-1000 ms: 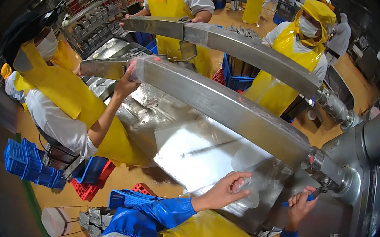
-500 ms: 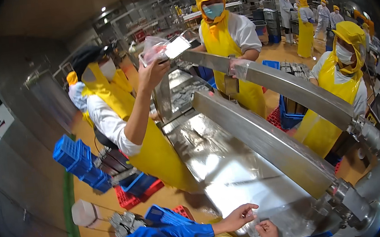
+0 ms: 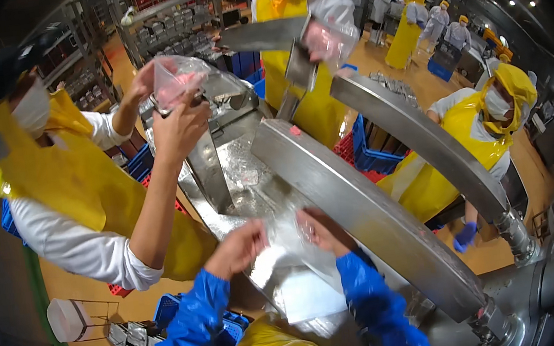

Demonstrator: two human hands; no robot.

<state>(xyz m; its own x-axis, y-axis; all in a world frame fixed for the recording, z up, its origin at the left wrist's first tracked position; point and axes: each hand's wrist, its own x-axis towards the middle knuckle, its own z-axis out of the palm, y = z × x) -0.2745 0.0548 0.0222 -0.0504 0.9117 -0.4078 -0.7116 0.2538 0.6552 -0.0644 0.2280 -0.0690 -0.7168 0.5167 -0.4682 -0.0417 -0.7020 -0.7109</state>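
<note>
Over the metal worktop [image 3: 221,159] my two hands are raised side by side in blue sleeves. My left hand [image 3: 241,245] has its fingers pinched at the left edge of a thin transparent plastic bag [image 3: 285,232]. The bag's other edge is between the curled fingers of my right hand [image 3: 322,231], so it spans the gap between them. It is blurred and hard to see against the shiny metal. Just beyond my right hand runs a long slanted metal chute [image 3: 363,211].
A person [image 3: 80,188] at the left holds up a metal tin with a bag of pink stuff. Another person [image 3: 316,100] stands behind a second pink-filled bag [image 3: 329,38] at a metal spout. A curved metal pipe [image 3: 423,136] arches on the right, near a third person [image 3: 472,151]. Blue crates [image 3: 233,325] stand below left.
My hands have moved forward and spread apart, stretching the plastic bag between them. My view has shifted. The left person's tin now has a second hand at it, and a pink-filled bag appears at the spout.
</note>
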